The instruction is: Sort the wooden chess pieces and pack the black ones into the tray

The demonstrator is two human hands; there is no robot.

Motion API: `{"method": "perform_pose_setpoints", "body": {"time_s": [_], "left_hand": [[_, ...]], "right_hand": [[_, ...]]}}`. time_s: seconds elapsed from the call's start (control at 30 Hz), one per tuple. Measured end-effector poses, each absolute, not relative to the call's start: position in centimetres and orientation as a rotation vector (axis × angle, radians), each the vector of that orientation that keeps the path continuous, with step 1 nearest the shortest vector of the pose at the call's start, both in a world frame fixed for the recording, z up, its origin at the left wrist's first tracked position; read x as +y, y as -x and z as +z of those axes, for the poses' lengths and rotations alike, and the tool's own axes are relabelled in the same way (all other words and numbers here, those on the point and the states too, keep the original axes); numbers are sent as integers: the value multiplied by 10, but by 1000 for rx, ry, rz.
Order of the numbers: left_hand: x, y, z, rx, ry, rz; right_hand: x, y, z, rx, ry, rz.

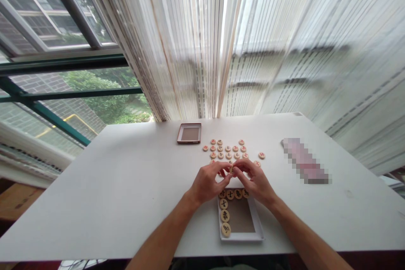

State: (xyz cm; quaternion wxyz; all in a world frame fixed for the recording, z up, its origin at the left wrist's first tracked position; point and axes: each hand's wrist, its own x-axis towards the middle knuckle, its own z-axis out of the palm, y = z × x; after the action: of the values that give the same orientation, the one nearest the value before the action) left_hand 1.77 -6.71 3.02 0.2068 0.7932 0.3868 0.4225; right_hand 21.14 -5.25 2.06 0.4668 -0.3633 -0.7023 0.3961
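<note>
Both hands meet above the far edge of an open white box (258, 232). My left hand (207, 180) and my right hand (257, 181) are closed in a pinch around one small round wooden Chinese chess piece (231, 169), mostly covered by the fingers. Inside the box, black-marked Chinese chess pieces (225, 216) line the left side and the far side; the rest of its brown bottom shows. Beyond my hands, several loose pieces (228, 149) with red or black characters lie in rough rows on the table, some hidden behind my fingers.
On the white table (120, 194), a shallow brown-rimmed box lid (189, 141) lies at the back. A blurred-out pinkish object (305, 161) is to the right. Striped sheer curtains (196, 42) hang behind the table, with a window (57, 12) at left.
</note>
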Motion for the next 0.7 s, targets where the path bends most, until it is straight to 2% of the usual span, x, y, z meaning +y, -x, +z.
{"method": "perform_pose_setpoints", "body": {"time_s": [0.7], "left_hand": [[-68,-15,32,1078,-2269,1162]], "right_hand": [[-56,-215,27,-1731,843,1017]]}}
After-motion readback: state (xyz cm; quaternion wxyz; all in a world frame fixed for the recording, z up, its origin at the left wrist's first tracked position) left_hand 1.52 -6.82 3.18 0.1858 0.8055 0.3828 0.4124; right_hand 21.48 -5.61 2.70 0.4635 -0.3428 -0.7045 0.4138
